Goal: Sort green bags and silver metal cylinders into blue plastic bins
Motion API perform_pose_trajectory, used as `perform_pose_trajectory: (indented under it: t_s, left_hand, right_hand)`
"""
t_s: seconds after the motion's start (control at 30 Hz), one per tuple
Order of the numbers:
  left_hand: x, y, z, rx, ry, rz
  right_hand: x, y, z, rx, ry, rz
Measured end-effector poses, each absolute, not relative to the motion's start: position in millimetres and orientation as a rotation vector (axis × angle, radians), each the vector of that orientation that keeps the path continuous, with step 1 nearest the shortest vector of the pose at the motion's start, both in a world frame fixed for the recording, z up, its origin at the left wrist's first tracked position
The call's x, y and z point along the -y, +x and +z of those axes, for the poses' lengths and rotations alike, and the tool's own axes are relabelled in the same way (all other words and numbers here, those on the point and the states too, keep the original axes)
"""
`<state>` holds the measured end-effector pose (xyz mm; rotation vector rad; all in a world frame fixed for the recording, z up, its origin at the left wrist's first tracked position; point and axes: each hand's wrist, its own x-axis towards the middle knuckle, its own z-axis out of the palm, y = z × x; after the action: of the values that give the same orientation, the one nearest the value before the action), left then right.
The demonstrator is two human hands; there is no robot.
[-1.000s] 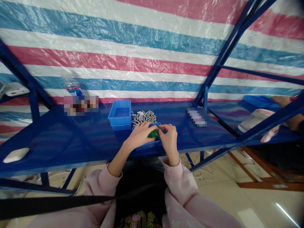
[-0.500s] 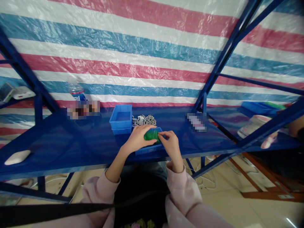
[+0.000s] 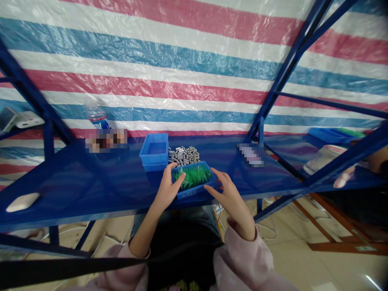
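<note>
A small blue plastic bin stands near the table's front edge, slightly turned. It is filled with thin green translucent plastic pieces packed side by side. My left hand grips the bin's left end, its thumb reaching over the rim onto the green pieces. Around the right end is my right hand, with the thumb at the front wall and the fingers along the right side. Just behind the bin lies a loose heap of short silvery metal cylinders.
Two stacked blue bins stand left of the metal heap. A bottle is at the back left, a white rounded object at the front left. Blue frame posts rise at the sides. Another person's hand shows far right.
My hands have moved apart from above the green pieces to the bin's two ends. The bin has turned a little, its right end now farther back, and its green contents are uncovered.
</note>
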<state>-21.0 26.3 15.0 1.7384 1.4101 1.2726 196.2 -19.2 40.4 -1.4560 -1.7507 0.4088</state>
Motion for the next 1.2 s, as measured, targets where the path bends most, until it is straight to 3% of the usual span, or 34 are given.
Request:
perform_pose_trajectory:
  t_s: [0.17,0.37,0.7,1.03,1.2]
  left_hand:
    - [-13,10,16,-1.544,1.771,1.374]
    - [-6,36,9,-1.597,1.83,1.326]
    - [-8,33,7,-1.314,1.787,1.464]
    - [-3,36,12,-1.053,2.494,0.805]
    - [-7,37,7,-1.05,2.621,0.637]
  right_hand:
    - [46,184,51,1.694,-1.506,0.168]
    - [64,153,62,1.992,-1.381,0.517]
    - [42,182,39,1.811,-1.42,0.597]
    - [29,218,29,1.484,-1.802,0.05]
    - [20,206,20,1.426,-1.728,-0.076]
